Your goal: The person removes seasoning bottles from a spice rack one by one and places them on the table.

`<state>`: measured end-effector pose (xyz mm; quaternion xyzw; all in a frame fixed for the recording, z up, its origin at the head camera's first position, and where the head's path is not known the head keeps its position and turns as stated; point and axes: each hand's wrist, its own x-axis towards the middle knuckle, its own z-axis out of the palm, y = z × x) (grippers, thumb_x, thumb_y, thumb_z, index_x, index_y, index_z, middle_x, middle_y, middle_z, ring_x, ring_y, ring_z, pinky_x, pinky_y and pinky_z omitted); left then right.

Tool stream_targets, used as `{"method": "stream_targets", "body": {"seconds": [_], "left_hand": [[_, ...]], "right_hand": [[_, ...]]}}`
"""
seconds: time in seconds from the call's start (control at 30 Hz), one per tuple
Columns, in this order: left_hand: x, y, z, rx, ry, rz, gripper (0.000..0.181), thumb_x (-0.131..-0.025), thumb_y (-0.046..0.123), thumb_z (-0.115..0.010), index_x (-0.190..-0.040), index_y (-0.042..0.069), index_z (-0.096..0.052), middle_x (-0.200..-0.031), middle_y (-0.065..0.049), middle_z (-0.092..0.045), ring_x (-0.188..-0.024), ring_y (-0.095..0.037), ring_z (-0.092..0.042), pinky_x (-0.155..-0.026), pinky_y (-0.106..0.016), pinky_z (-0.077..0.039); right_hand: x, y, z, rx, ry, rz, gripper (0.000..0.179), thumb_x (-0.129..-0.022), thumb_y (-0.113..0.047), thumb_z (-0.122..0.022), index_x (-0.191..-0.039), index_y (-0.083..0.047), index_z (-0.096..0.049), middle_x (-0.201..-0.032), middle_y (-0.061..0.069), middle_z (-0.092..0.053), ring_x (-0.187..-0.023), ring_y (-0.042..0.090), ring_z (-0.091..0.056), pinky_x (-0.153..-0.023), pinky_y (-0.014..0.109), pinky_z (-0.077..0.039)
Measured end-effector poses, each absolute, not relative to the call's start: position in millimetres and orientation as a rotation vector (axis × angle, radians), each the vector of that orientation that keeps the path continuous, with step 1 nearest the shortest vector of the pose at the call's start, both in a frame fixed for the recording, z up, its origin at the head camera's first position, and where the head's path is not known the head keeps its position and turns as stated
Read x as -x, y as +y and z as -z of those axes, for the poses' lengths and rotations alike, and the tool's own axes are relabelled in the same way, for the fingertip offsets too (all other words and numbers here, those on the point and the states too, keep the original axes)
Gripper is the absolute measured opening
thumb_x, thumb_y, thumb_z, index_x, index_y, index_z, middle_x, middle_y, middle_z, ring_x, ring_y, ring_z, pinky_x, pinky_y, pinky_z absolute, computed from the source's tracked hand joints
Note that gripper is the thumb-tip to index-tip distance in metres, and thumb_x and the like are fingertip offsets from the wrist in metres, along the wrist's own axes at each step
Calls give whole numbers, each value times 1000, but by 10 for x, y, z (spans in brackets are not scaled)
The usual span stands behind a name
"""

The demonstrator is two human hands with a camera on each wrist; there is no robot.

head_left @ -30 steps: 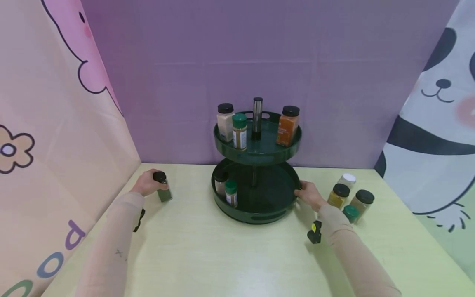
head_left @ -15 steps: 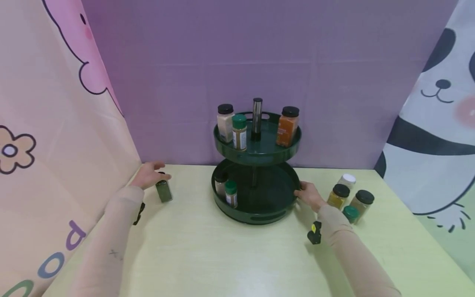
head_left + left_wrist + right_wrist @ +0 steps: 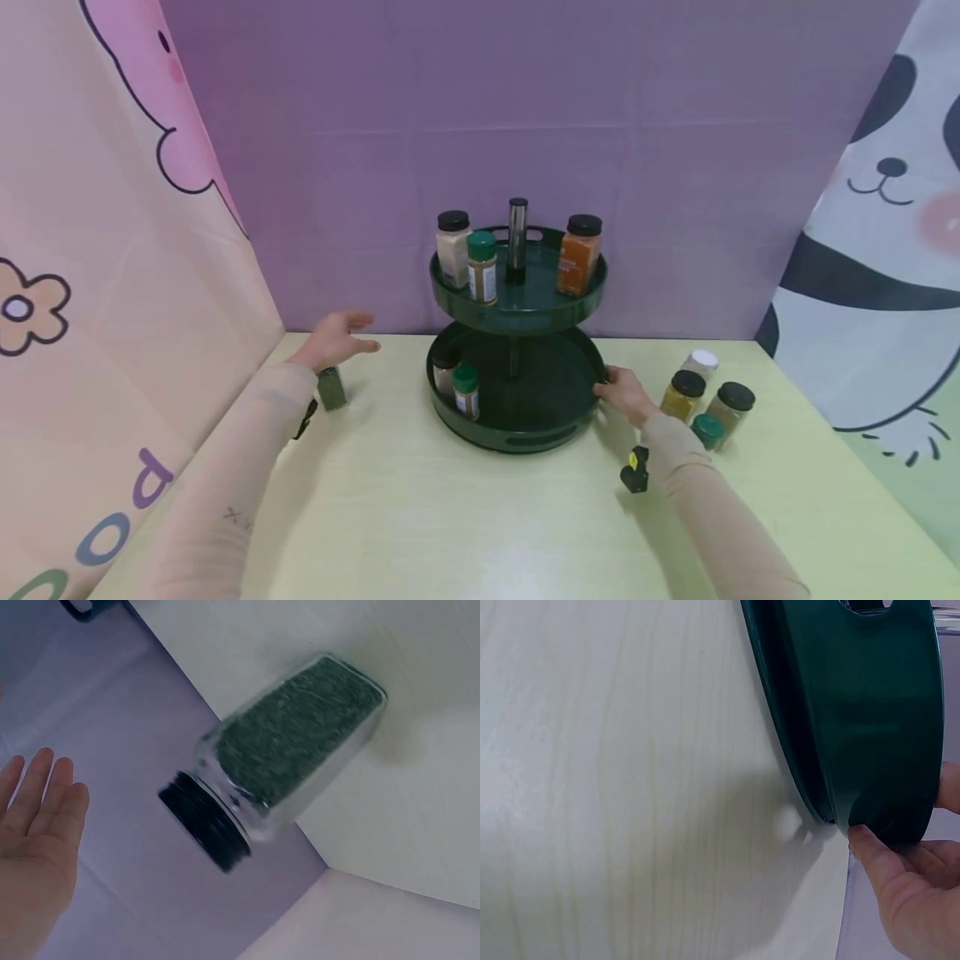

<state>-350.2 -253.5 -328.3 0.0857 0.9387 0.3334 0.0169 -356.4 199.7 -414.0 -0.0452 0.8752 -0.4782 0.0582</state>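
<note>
In the head view my left hand (image 3: pixel 334 340) hovers at the far left of the table with its fingers extended and nothing in them. Behind and below it stands a clear spice jar (image 3: pixel 332 392) of green flakes; its black lid (image 3: pixel 205 821) shows in the left wrist view. My right hand (image 3: pixel 628 396) grips the right rim of the lower tray (image 3: pixel 885 742) of a dark green two-tier turntable, thumb outside and fingers over the edge. Two small jars, one with a green cap (image 3: pixel 467 379), stand on the lower tray's left side.
On the upper tray (image 3: pixel 517 317) are a white jar (image 3: pixel 453 254), a green-capped jar (image 3: pixel 482 271) and an orange jar (image 3: pixel 577 258), around a metal post (image 3: pixel 517 237). Several spice jars, including a yellow one (image 3: pixel 682 396), cluster right of my right hand. A purple backdrop (image 3: pixel 337 167) rises behind.
My left hand has let go of the jar of green flakes and moved up and to the right, leaving it standing on the table. My right hand stays on the tray rim.
</note>
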Motion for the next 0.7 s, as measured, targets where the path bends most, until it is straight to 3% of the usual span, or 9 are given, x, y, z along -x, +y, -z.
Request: {"method": "stream_targets", "body": {"seconds": [0.47,0.7], "left_hand": [[3546,-2118,3344,-446,2841,-986,63,-83,23,-66,-135,0,-40,-138,-20,-43,-126,-36,-40,-102,-49,-35],[3583,-1974,3445,-540,2819,-1027,58,-81,14,-67,-129,-6,-44,-133,-23,-47,-123,-39,-43,-101,-47,-37]], "right_hand": [[3562,1985,4151,122,2649,1459,55,-85,1,-42,-135,18,-26,-136,35,-34,-126,43,-36,-104,49,-33],[3562,1987,4148,121,2663,1449,55,-85,1,-43,-134,18,-26,-136,35,-35,-127,43,-36,-104,48,-33]]}}
